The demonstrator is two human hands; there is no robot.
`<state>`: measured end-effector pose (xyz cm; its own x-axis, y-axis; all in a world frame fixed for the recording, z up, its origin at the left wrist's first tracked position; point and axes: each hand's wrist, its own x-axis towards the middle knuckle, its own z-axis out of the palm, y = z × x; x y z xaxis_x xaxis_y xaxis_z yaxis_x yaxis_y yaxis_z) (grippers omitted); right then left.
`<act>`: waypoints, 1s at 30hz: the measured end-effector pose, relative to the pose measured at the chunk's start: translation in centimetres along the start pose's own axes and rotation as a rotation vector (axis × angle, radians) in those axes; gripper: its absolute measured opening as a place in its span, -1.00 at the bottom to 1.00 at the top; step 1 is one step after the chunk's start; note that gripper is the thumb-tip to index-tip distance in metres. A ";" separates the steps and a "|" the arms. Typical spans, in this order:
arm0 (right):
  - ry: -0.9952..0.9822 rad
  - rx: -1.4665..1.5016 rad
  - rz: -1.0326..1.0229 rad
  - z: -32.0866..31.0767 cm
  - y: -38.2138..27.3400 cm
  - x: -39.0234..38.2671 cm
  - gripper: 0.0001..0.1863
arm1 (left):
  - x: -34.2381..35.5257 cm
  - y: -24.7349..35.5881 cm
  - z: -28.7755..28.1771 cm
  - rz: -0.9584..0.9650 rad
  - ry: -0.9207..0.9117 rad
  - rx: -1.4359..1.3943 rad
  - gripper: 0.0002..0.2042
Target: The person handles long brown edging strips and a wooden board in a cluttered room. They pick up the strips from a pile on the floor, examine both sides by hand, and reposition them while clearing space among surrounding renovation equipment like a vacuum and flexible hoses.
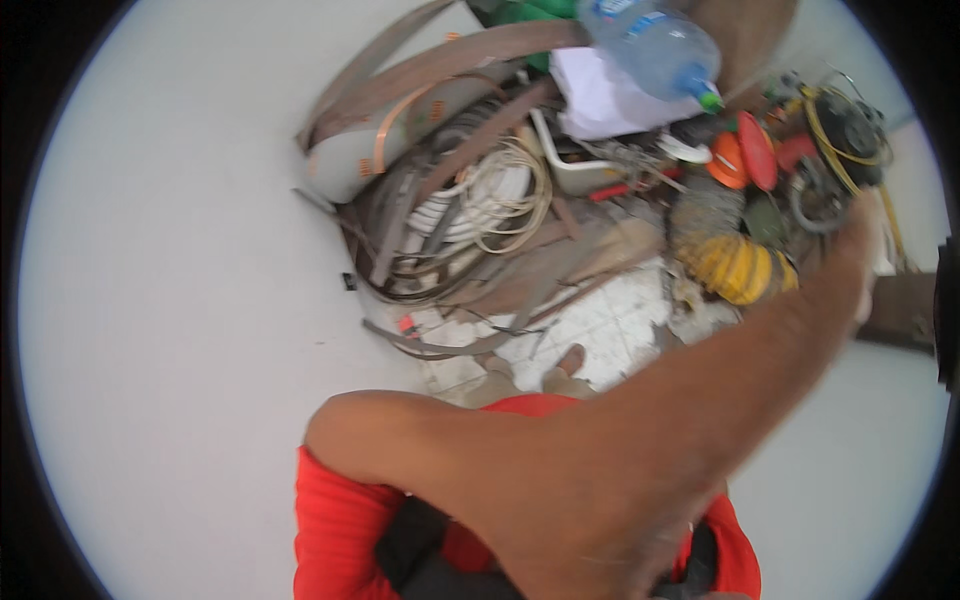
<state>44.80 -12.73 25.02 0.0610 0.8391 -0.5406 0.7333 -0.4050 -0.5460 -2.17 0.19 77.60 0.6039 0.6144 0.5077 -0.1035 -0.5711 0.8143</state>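
My left arm [400, 435] comes out of a red sleeve [340, 530] at the lower left and bends inward at the elbow. A large, blurred stretch of bare skin [720, 390] passes very close across the middle toward the upper right. Its fingers cannot be made out, so whether my left hand is closed or holds anything is hidden. At the lower right a second red sleeve [738, 550] shows, but no right hand can be made out. Beyond the skin's far end lie a yellow-and-grey flexible duct [740, 268] and a black round machine [845, 125] with a yellow cord.
A pile ahead holds a grey cylinder [350, 165], brown bands [470, 62], coiled pale cable [515, 200], a white-rimmed basin [585, 178], a white sheet [610, 105] and a clear bottle [660, 50]. White tiles [590, 335] surround my feet. Pale wall [180, 300] fills the left.
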 end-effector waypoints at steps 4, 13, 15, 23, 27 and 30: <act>0.392 -0.376 -0.012 -1.5 2.2 -0.1 -0.53 | -0.2 0.4 -0.2 0.017 -0.038 -0.015 -0.04; 0.227 -0.213 -0.072 7.3 -1.5 -3.3 -0.59 | -6.0 6.0 1.1 0.037 -0.010 0.047 -0.01; 0.070 -0.228 -0.252 8.3 -2.6 -4.3 -0.66 | -6.4 6.5 0.8 0.045 -0.016 0.039 0.00; 0.010 -0.139 0.013 7.5 -0.1 -3.9 -0.66 | -3.3 4.2 4.3 0.057 -0.028 0.019 0.02; 0.045 -0.134 -0.010 6.5 3.4 -2.3 -0.54 | -4.0 5.4 6.7 0.050 -0.024 0.049 0.03; 0.095 -0.119 0.005 5.8 4.5 -2.0 -0.49 | -4.9 6.4 7.4 0.025 -0.020 0.082 0.04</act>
<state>44.08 -18.37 19.93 0.1247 0.8700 -0.4770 0.8073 -0.3684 -0.4610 0.05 -10.46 78.23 0.6174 0.5894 0.5210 -0.0536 -0.6292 0.7754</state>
